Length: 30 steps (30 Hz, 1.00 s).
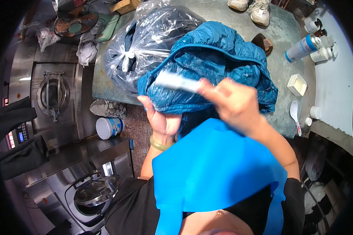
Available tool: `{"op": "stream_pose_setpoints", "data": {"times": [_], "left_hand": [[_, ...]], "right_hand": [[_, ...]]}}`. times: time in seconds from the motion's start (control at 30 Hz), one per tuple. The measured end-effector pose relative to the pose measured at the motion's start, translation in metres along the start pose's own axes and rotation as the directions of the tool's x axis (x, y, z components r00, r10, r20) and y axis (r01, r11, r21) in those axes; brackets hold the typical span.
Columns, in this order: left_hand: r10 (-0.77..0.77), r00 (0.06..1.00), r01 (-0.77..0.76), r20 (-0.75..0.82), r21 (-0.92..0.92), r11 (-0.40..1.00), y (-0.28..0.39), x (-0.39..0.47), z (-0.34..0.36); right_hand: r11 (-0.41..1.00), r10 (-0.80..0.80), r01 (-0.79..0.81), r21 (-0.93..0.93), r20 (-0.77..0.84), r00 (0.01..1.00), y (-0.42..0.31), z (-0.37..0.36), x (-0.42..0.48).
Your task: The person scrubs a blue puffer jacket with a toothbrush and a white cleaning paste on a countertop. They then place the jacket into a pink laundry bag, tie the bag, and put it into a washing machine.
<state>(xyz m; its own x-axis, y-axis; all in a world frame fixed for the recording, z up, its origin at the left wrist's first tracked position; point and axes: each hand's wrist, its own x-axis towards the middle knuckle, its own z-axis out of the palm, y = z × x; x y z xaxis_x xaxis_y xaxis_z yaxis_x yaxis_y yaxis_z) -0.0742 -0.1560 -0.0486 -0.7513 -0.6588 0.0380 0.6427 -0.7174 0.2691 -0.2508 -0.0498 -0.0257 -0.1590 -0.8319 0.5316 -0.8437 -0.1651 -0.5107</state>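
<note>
A wet, teal-blue quilted jacket [223, 38] lies bunched on the metal-topped table [285, 32]. My left hand [163, 119] is under its near left edge, thumb up at the side and palm supporting the cloth. Whitish suds or wet streaks show on the fabric above that hand. My right hand [235, 100] grips a white brush [178, 82] by its handle, over the jacket. Motion blurs the brush head, so I cannot tell whether its bristles touch the cloth.
A knotted clear plastic bag [147, 41] of dark items sits left of the jacket. To the right are a spray can [303, 48], a white dish [297, 84] and a spoon [295, 117]. Shoes [259, 13] stand at the back. Front-loading washing machines [51, 94] line the left.
</note>
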Motion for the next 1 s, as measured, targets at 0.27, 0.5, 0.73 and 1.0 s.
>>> {"op": "stream_pose_setpoints", "data": {"times": [0.27, 0.5, 0.73, 1.0], "left_hand": [[0.076, 0.994, -0.069, -0.074, 0.097, 0.993, 0.006, 0.010, -0.004], [0.063, 0.995, -0.059, -0.076, 0.046, 0.997, 0.006, 0.012, 0.002], [0.203, 0.881, -0.002, -0.428, 0.426, 0.905, -0.016, 0.024, -0.003], [0.056, 0.978, 0.044, -0.201, 0.458, 0.888, -0.005, 0.015, 0.000]], "right_hand": [[0.986, 0.136, -0.150, -0.075, -0.164, 0.977, 0.018, 0.020, -0.036], [0.911, 0.373, -0.392, -0.131, -0.151, 0.916, 0.029, 0.024, -0.033], [0.975, 0.212, -0.204, 0.086, -0.095, 0.973, 0.023, 0.041, -0.050], [0.900, 0.357, -0.354, -0.253, -0.036, 0.933, 0.053, 0.037, -0.007]]}}
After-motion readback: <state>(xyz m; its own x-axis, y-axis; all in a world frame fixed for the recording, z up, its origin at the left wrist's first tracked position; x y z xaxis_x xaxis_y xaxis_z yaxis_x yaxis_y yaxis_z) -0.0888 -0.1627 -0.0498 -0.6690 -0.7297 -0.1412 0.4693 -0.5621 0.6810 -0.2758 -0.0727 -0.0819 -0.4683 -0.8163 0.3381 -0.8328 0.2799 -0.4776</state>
